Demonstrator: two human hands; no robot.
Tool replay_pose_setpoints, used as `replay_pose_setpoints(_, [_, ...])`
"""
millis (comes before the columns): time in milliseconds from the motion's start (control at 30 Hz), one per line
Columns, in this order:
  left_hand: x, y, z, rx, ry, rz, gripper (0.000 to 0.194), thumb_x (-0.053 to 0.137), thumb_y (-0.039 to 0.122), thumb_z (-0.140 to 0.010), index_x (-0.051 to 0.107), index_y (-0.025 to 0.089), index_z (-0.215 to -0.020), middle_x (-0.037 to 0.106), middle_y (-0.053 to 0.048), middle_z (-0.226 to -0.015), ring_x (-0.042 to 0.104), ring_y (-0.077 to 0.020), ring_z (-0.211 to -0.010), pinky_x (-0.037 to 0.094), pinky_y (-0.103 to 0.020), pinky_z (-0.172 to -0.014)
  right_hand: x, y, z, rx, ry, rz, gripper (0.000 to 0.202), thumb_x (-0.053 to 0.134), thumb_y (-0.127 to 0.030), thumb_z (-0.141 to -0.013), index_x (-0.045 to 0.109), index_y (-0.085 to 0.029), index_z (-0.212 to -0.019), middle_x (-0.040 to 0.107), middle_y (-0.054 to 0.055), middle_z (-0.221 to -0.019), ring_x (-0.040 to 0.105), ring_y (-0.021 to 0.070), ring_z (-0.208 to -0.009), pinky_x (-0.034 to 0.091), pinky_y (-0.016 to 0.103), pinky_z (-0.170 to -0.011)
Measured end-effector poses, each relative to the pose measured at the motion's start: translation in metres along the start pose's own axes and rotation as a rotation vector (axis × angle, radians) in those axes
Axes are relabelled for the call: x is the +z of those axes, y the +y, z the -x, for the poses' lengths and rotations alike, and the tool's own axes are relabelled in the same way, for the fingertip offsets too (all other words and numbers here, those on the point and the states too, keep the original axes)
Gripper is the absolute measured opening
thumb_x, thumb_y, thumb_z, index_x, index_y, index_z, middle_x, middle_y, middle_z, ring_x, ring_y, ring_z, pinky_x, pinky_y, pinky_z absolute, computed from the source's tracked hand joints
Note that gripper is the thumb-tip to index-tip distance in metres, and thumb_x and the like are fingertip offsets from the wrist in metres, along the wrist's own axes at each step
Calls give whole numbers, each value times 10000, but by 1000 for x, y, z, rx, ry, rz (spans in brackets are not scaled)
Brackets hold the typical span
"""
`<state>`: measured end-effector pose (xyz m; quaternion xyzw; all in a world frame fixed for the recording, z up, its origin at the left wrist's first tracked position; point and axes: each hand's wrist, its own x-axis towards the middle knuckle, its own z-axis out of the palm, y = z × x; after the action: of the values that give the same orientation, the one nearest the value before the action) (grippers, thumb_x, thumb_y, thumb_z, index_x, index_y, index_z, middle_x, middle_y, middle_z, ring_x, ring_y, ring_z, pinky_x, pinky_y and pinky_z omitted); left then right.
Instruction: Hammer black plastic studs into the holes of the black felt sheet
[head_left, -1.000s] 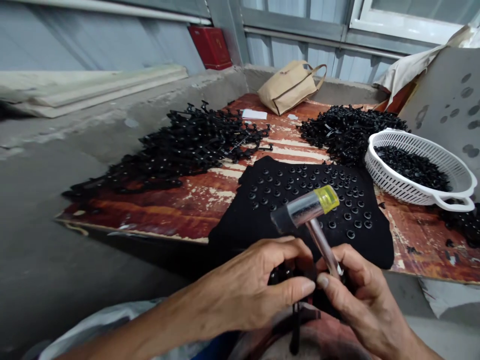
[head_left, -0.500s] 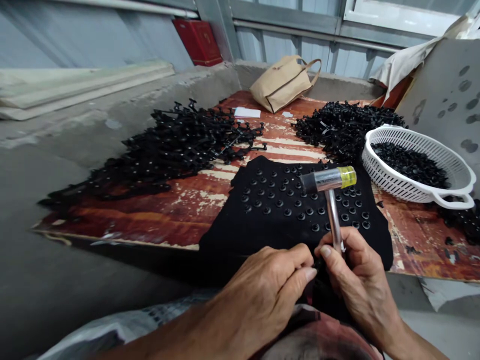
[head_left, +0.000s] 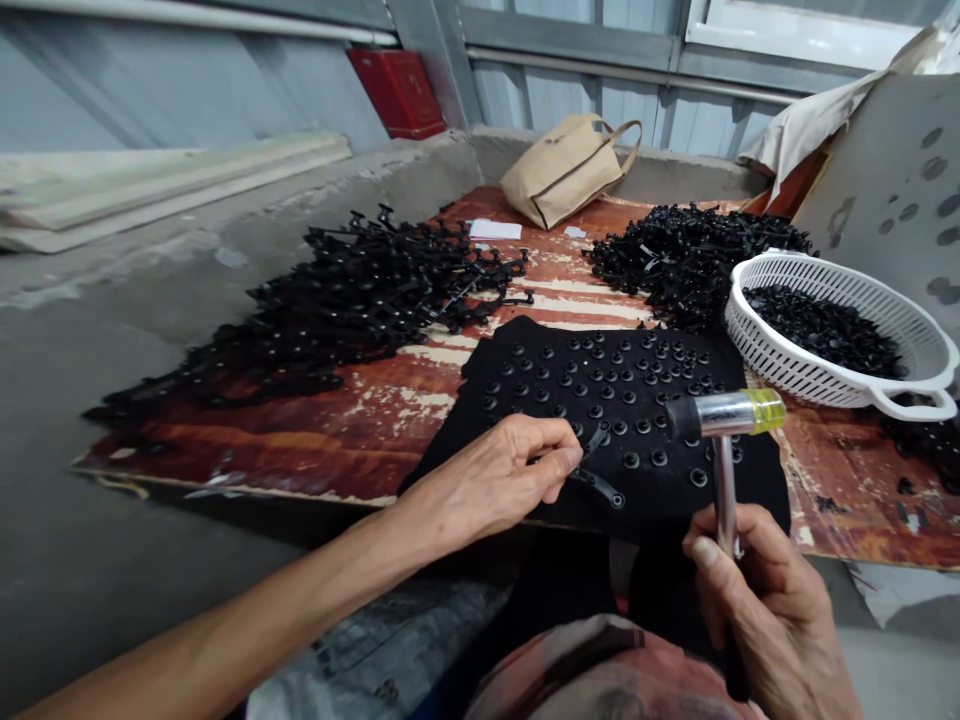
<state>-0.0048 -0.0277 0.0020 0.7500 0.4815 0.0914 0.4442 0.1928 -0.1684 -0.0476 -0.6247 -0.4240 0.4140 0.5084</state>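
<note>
My left hand (head_left: 525,465) pinches a slim black plastic part (head_left: 600,487) with two arms and a round end, held just above a black cloth (head_left: 480,430). Many small round black pieces (head_left: 595,412) stand spread over that cloth. In my right hand (head_left: 765,590), fingers are wrapped round a small mallet (head_left: 724,480) with a metal shaft, one black face and one yellow face. Its head is raised over the right part of the cloth. The lower end of the handle is partly hidden by my palm.
A heap of black plastic parts (head_left: 360,290) lies on the left of the worn red board (head_left: 300,445), another heap (head_left: 690,250) at the back right. A white basket (head_left: 915,340) of small black pieces stands right. Behind are a beige bag (head_left: 559,170) and a red box (head_left: 397,92).
My hands have moved apart. The left has gone up and leftward over the cloth, showing the black part in its pinch; the right has shifted right and down with the mallet.
</note>
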Motion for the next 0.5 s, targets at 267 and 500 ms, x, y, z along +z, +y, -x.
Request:
replay_pose_setpoints(267, [-5, 0, -4, -67, -50, 67, 366, 415, 536, -711, 461, 200, -573, 421, 41, -510, 308, -92, -495, 232, -245, -504, 2, 0, 4, 74, 2, -55, 219, 614, -450, -896, 611, -232, -883, 384, -84, -561, 344, 58, -448, 227, 196, -404])
replay_pose_setpoints(500, [-5, -2, -3, -79, -69, 52, 369, 412, 542, -715, 462, 200, -584, 421, 41, -517, 301, -93, -499, 221, -255, -509, 2, 4, 5, 69, 16, -40, 225, 622, -446, -892, 623, -221, -908, 383, -83, -551, 330, 68, -456, 255, 192, -405])
